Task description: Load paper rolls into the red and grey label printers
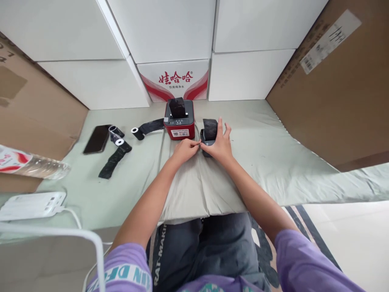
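Note:
A small dark portable printer (208,142) lies on the cloth, with a strip of black paper (210,128) rising from it. My right hand (221,145) grips this printer, thumb at its near left side and index finger along its right; the other fingers stick out. At the printer's left edge, my left hand (185,151) has its thumb and fingertips pinched together. What lies between those fingertips is too small to tell. Just behind my left hand stands a red and black label printer (180,127) with a black strip (177,108) coming out of its top.
Left of the red printer lie loose rolls of black paper (138,134) and a phone (97,139). A water bottle (45,167) and a white power bank (33,205) are farther left. White boxes (178,81) line the back; brown cartons (340,89) flank the cloth-covered table (258,170).

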A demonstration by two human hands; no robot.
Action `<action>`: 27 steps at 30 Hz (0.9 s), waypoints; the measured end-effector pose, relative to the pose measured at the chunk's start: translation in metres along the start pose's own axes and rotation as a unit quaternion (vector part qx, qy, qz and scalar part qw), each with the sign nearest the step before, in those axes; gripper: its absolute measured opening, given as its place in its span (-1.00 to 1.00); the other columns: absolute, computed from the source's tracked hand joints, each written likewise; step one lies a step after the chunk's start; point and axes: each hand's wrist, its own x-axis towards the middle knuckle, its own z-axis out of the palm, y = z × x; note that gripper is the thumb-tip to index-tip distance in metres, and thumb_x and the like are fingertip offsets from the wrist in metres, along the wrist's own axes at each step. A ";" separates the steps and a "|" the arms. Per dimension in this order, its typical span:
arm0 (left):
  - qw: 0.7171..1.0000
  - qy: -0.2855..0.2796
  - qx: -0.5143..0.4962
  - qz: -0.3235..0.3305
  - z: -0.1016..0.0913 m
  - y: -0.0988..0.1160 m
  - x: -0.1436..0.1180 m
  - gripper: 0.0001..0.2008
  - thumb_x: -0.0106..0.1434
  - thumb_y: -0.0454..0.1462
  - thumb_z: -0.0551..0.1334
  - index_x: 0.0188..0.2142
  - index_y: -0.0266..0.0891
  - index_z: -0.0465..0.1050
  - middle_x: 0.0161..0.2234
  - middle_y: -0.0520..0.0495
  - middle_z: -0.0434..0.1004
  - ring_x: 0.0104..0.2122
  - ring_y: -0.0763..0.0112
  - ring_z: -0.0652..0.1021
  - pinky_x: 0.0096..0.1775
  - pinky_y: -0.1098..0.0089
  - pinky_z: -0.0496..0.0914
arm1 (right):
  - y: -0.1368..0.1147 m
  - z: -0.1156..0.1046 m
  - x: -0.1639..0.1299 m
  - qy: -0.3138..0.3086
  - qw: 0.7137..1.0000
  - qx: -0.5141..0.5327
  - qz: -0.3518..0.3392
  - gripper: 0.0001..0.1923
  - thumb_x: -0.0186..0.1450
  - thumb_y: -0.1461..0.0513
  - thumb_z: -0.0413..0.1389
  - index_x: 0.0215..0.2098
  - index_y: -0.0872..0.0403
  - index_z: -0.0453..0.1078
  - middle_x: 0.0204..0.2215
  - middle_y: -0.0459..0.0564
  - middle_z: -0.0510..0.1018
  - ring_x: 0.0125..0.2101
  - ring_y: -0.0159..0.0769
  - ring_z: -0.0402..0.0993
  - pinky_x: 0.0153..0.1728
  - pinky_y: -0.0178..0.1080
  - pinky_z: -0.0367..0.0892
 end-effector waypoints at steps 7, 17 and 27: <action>1.000 0.025 -0.015 -0.005 0.007 -0.004 -0.001 -0.64 0.38 -0.22 0.20 0.11 0.00 0.62 0.03 -0.11 0.68 0.01 -0.01 0.67 -0.06 0.14 0.50 | 0.003 0.002 0.001 0.011 1.000 0.005 0.006 0.36 0.07 -0.10 0.36 0.56 -0.13 -0.42 0.44 0.35 -0.05 0.32 0.36 0.25 0.13 0.27 0.37; 0.996 0.061 -0.055 0.020 0.011 -0.008 -0.001 -0.61 0.35 -0.33 0.20 0.08 -0.03 0.64 0.02 -0.09 0.70 0.00 0.09 0.68 0.00 0.16 0.52 | 0.009 0.001 0.006 0.011 0.999 0.041 -0.006 0.35 0.13 -0.06 0.31 0.57 -0.05 -0.50 0.33 0.31 0.26 0.27 0.25 0.30 0.17 0.22 0.32; 0.996 0.069 -0.053 0.031 0.009 -0.007 -0.002 -0.61 0.34 -0.33 0.19 0.07 -0.07 0.66 -0.06 -0.12 0.74 -0.14 0.11 0.69 -0.06 0.16 0.51 | 0.008 -0.004 0.009 0.037 0.996 0.080 -0.006 0.18 0.18 -0.01 0.22 0.57 0.04 -0.30 0.23 0.23 0.45 0.16 0.11 0.39 0.18 0.11 0.34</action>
